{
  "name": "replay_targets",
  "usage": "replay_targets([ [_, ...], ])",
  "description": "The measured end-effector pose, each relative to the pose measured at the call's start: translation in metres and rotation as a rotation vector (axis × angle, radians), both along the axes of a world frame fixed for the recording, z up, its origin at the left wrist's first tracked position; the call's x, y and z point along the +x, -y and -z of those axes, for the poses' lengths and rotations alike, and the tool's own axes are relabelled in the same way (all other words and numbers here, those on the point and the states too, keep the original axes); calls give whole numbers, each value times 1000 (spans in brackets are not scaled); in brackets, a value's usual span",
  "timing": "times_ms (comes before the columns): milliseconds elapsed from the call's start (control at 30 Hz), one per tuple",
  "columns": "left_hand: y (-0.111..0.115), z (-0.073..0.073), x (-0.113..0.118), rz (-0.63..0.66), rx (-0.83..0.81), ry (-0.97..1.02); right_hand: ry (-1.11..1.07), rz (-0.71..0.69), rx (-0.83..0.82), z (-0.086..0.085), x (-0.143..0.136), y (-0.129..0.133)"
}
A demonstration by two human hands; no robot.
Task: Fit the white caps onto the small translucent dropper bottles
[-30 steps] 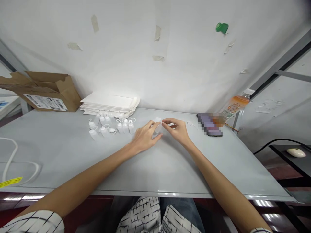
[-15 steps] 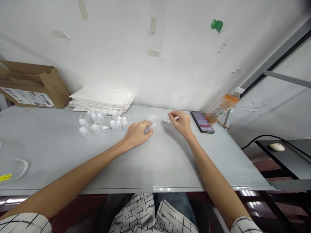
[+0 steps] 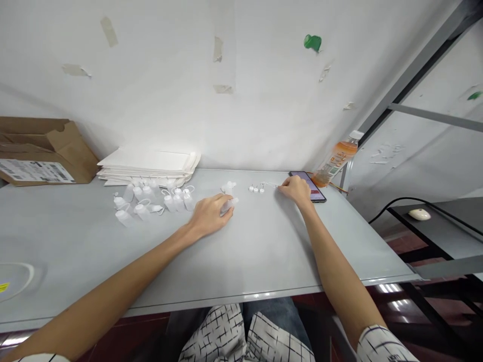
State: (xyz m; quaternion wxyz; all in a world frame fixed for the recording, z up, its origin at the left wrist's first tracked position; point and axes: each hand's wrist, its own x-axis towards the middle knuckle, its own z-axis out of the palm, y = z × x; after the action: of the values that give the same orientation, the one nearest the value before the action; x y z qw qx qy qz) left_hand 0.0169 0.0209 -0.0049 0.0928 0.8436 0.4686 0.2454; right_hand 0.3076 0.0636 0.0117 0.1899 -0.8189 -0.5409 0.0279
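Note:
My left hand [image 3: 209,215] is closed around a small translucent squeeze bottle [image 3: 228,205], which leans with its open neck to the right. Just beyond it lies another small clear plastic piece [image 3: 228,187]. My right hand [image 3: 296,190] rests near the phone with its fingertips pinched at the table. A thin clear piece [image 3: 268,184] reaches toward those fingertips; I cannot make out exactly what they grip. Between my hands stand three small white caps [image 3: 256,190] with thin pins on top. Several capped squeeze bottles [image 3: 178,201] with looped straps are grouped left of my left hand.
A phone [image 3: 319,193] lies behind my right hand, beside a bottle of orange drink [image 3: 337,160]. White envelopes [image 3: 147,163] are stacked against the wall, with an open cardboard box [image 3: 45,151] farther left. A clear lid-like object [image 3: 18,281] lies at the left edge.
My right hand has moved right, away from the small white caps, which now show fully. My left hand keeps hold of the squeeze bottle. The camera view has shifted slightly.

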Motion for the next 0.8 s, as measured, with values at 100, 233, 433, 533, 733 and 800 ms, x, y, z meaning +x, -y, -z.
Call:
replay_targets([
  [100, 1, -1, 0, 5, 5, 0, -39, -51, 46, -3, -1, 1],
  [233, 4, 0, 1, 32, 11, 7, -105, -167, 126, -4, -5, 2],
  [433, 7, 3, 4, 93, 13, 19, -161, -345, 301, 0, -17, 2],
  [533, 7, 4, 4, 98, 12, 29, -240, -442, 387, 3, -23, 2],
  [733, 4, 3, 3, 91, -28, 84, -528, -585, 296, 3, -37, 3],
  [800, 3, 3, 3, 74, -47, 121, -633, -644, 246, -1, -46, 7],
])
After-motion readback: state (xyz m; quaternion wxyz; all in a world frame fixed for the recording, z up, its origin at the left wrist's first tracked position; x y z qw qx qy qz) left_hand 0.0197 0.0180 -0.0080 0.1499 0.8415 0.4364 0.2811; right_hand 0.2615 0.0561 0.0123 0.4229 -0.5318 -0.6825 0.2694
